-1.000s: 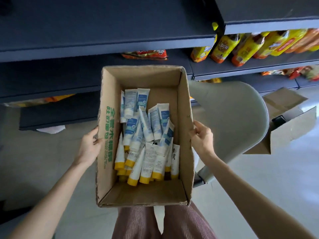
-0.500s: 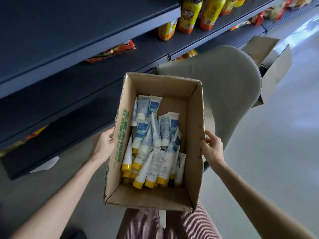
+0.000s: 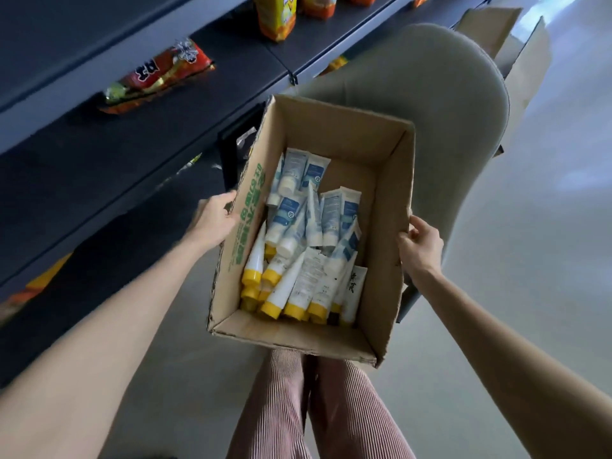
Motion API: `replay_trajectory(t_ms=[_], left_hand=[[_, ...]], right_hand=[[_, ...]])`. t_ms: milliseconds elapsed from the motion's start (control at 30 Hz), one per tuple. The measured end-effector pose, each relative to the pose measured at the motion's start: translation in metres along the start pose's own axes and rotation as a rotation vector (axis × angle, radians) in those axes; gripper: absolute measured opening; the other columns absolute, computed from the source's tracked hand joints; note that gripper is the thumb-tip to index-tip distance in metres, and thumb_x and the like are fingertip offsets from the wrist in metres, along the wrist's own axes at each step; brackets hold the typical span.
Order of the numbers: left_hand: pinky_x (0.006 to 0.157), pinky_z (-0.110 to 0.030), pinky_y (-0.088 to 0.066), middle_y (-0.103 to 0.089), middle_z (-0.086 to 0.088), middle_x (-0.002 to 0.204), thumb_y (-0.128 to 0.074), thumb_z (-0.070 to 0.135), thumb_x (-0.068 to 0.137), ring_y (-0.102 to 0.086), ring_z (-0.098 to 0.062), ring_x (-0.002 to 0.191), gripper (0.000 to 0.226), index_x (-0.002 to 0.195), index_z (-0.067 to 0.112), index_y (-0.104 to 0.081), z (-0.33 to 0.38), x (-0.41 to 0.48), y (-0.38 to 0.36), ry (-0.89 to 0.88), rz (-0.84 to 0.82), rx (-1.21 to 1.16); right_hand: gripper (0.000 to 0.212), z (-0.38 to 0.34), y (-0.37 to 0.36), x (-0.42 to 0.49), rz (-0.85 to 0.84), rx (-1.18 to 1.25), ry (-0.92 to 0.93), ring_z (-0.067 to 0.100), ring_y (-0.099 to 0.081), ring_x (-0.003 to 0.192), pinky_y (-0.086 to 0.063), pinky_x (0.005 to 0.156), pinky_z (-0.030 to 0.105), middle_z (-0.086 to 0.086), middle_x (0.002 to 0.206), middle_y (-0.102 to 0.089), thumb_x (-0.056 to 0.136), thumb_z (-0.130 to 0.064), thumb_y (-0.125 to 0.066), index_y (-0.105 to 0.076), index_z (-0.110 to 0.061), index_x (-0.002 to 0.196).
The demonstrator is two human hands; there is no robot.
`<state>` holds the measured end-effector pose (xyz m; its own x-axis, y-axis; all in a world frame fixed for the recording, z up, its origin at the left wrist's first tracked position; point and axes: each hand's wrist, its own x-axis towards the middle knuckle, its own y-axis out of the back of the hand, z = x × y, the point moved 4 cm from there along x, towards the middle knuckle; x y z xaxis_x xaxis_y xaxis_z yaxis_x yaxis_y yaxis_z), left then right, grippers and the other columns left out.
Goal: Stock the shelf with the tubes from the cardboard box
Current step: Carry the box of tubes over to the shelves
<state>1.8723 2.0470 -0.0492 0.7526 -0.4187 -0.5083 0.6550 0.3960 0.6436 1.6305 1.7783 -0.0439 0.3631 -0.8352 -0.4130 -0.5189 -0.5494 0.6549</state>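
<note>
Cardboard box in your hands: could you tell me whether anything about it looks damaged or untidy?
The brown cardboard box has ragged, torn top edges, notably the near rim, and the white yellow-capped tubes lie jumbled inside.

Box top open; chair behind; shelf free at L.

Shop aisle: dark retail shelves w/ snack packs up-left of left grip, yellow bags further up; spare carton beyond right grip.
</note>
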Motion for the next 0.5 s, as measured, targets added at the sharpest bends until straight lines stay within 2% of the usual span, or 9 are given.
replay_trajectory(t_ms=[67,100,200,267,333,400,500], left_hand=[[0.078,-0.028,-0.052,-0.068,-0.004,0.109,-0.056,0.016,0.09,-0.065,-0.018,0.085,0.048,0.137,0.023,-0.05,0.004,-0.004,-0.005,-0.004,-0.006,-0.014],[0.078,-0.025,-0.049,-0.066,-0.007,0.112,-0.057,0.017,0.091,-0.063,-0.017,0.089,0.047,0.137,0.021,-0.05,0.005,-0.006,-0.007,0.004,0.005,-0.023],[0.083,-0.022,-0.04,-0.059,-0.011,0.128,-0.058,0.02,0.092,-0.057,-0.023,0.113,0.048,0.139,0.016,-0.046,0.008,-0.012,-0.012,0.033,0.062,-0.051],[0.086,-0.021,-0.039,-0.057,-0.012,0.131,-0.059,0.019,0.092,-0.055,-0.023,0.118,0.048,0.138,0.016,-0.047,0.009,-0.019,-0.012,0.05,0.073,-0.088],[0.09,-0.024,-0.043,-0.057,-0.012,0.132,-0.059,0.018,0.091,-0.054,-0.018,0.116,0.05,0.14,0.02,-0.046,0.01,-0.029,-0.01,0.063,0.041,-0.147],[0.1,-0.036,-0.044,-0.052,-0.009,0.138,-0.06,0.019,0.09,-0.05,-0.017,0.121,0.057,0.143,0.026,-0.04,0.013,-0.043,-0.008,0.052,-0.04,-0.171],[0.104,-0.047,-0.041,-0.051,-0.002,0.139,-0.06,0.024,0.09,-0.047,-0.019,0.126,0.065,0.147,0.031,-0.028,0.018,-0.064,-0.003,0.047,-0.135,-0.141]], right_hand=[[0.047,0.006,-0.001,0.002,0.016,0.004,-0.01,0.025,-0.065,0.074,-0.06,0.072,0.038,0.021,0.092,-0.068,0.084,-0.003,-0.043,-0.062,-0.021,0.123],[0.046,0.009,0.0,0.002,0.014,-0.001,-0.008,0.028,-0.064,0.074,-0.059,0.074,0.042,0.022,0.09,-0.068,0.084,-0.003,-0.043,-0.063,-0.023,0.121],[0.041,0.011,0.003,0.002,-0.034,-0.034,0.031,0.027,-0.063,0.076,-0.058,0.079,0.041,0.013,0.084,-0.065,0.087,-0.003,-0.046,-0.063,-0.02,0.121],[0.035,0.01,0.006,0.001,-0.061,-0.039,0.043,0.022,-0.06,0.074,-0.057,0.078,0.04,0.011,0.082,-0.064,0.086,-0.004,-0.049,-0.064,-0.014,0.117],[0.035,0.008,0.01,0.0,-0.097,-0.037,0.027,0.024,-0.062,0.076,-0.056,0.082,0.041,0.008,0.083,-0.064,0.087,-0.006,-0.051,-0.063,-0.012,0.119],[0.038,0.006,0.014,-0.005,-0.159,-0.041,0.01,0.024,-0.064,0.078,-0.056,0.084,0.039,0.008,0.088,-0.064,0.089,-0.008,-0.052,-0.057,-0.011,0.127],[0.044,0.0,0.021,-0.02,-0.212,-0.041,-0.001,0.021,-0.064,0.08,-0.054,0.072,0.03,0.008,0.098,-0.064,0.092,-0.013,-0.053,-0.048,-0.011,0.136]])
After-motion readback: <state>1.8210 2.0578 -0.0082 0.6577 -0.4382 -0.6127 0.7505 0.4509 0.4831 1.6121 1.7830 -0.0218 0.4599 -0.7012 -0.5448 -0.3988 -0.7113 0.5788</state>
